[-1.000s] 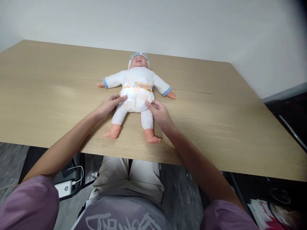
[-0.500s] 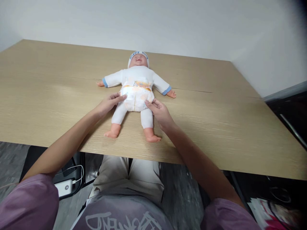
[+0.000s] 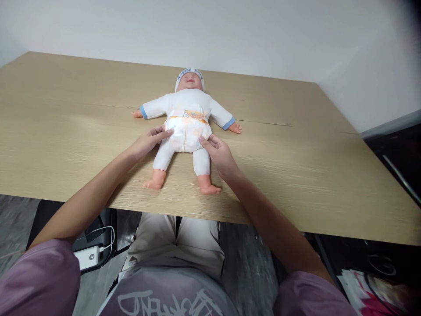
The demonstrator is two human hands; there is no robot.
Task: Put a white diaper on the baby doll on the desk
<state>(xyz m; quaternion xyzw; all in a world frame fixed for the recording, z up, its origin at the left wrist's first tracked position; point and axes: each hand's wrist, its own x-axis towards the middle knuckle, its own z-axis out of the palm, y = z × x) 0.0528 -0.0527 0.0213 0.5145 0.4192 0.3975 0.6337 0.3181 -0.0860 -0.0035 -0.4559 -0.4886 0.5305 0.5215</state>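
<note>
A baby doll (image 3: 187, 105) in a white suit and cap lies face up on the wooden table (image 3: 66, 118), arms spread, feet toward me. It wears a white diaper (image 3: 187, 134) with an orange printed waistband. My left hand (image 3: 148, 141) rests at the diaper's left side, fingers stretched out with the tips touching it. My right hand (image 3: 219, 152) lies at the diaper's right leg edge, fingers bent and pinching the edge by the doll's thigh.
The table's near edge runs just below the doll's feet, with my lap under it. A white power strip (image 3: 87, 258) with a cable lies on the floor at lower left. A wall stands behind the table; dark furniture is at the right.
Both hands stay at the diaper's sides with almost no movement. The view has shifted slightly.
</note>
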